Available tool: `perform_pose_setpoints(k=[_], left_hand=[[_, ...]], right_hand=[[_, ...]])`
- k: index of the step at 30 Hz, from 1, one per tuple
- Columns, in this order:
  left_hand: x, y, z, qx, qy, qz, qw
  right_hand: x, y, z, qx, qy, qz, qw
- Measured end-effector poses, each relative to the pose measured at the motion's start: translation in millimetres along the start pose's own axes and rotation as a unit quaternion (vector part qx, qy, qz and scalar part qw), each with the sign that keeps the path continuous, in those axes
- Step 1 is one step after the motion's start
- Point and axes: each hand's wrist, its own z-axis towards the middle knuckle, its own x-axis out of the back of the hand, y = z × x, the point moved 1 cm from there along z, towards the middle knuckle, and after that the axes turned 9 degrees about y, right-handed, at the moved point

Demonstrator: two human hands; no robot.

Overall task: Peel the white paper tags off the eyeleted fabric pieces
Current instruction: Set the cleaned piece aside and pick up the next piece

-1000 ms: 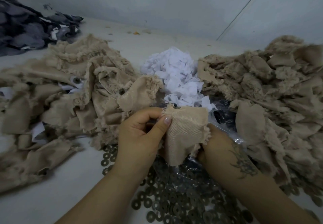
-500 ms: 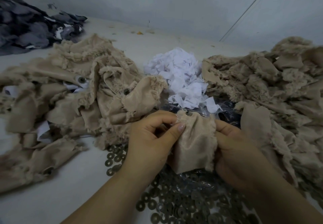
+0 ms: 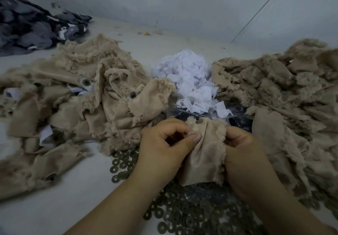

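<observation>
The left hand [image 3: 162, 143] is curled, and its thumb and forefinger pinch the frayed upper left edge of a beige fabric piece [image 3: 203, 154], with the thumb nail lying flat on the cloth. The right hand [image 3: 245, 154] grips the right edge of the same piece, its fingers closed around the fringe, so the fabric piece hangs between the two hands just above the tabletop [image 3: 60, 203]. Near the top of the piece, between the two hands, a dark eyelet [image 3: 200, 121] shows in the cloth. I cannot tell if a paper tag is on this piece, because no white paper is visible on it. Beyond the hands lies a heap of white paper tags [image 3: 190, 81], partly resting on a crumpled clear plastic bag [image 3: 236, 114]. To the left of the left hand there is a loose pile of beige fabric pieces [image 3: 73, 106]; some of them show eyelets and white paper between the folds. To the right of the right hand there is a second, thicker pile of beige pieces [image 3: 289, 99]. Under and in front of the wrists many dark metal rings [image 3: 184, 218] are scattered on the tabletop. Far to the left, behind the left pile, a heap of dark grey cloth [image 3: 23, 24] lies against the wall [image 3: 182, 2].
</observation>
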Motion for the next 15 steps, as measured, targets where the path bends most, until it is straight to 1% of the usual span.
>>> perform_pose_setpoints(k=[2, 4, 9, 12, 15], left_hand=[[0.4, -0.5, -0.3, -0.011, -0.002, 0.002, 1.000], [0.4, -0.6, -0.2, -0.021, -0.001, 0.010, 1.000], [0.1, 0.7, -0.7, -0.026, 0.011, 0.026, 0.999], [0.9, 0.9, -0.9, -0.020, 0.016, 0.041, 0.999], [1.8, 1.2, -0.7, -0.017, 0.015, 0.054, 0.998]], right_hand=[[-2.1, -3.8, -2.7, 0.051, 0.002, -0.031, 0.998], [-2.7, -4.9, -2.9, 0.078, 0.003, -0.052, 0.996], [-0.9, -2.8, -3.4, 0.093, 0.012, -0.088, 0.992], [-0.5, -2.7, -3.7, 0.123, 0.013, -0.109, 0.986], [-0.1, -0.9, -1.8, 0.155, 0.020, -0.157, 0.975]])
